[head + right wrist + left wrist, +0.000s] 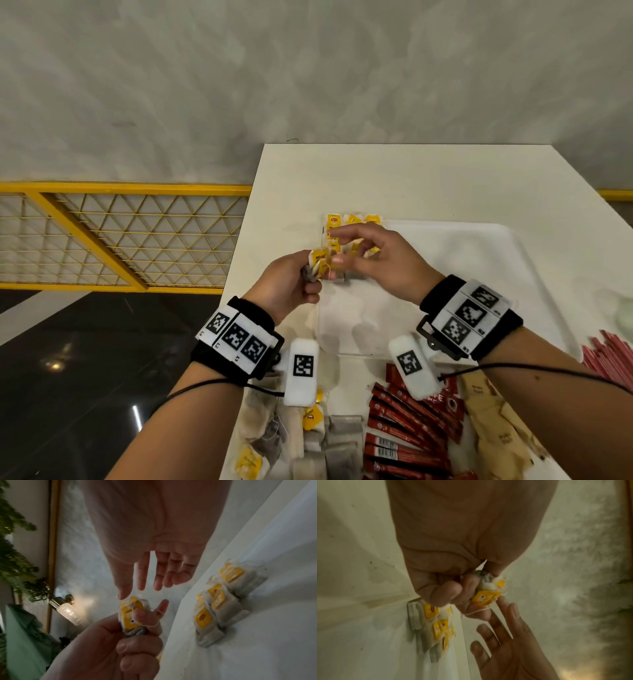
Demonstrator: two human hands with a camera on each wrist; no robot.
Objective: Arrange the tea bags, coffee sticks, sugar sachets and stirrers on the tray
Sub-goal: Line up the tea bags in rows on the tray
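My left hand [310,275] grips a small bunch of tea bags [320,262] with yellow tags, held just above the near left part of the white tray [462,267]. In the left wrist view the bunch [485,596] sits between thumb and curled fingers, a string looped over one finger. My right hand [337,248] hovers beside it with fingers spread and straight, holding nothing; its thumb tip [121,596] is close to the top tag [130,614]. A row of tea bags [352,224] lies in the tray's far left corner, also visible in the right wrist view [217,601].
Near the table's front edge lie loose tea bags [308,435], red coffee sticks [404,428] and brown sugar sachets [493,421]. Red stirrers [609,356] lie at the right. The table's left edge drops to a dark floor beside a yellow railing [120,236].
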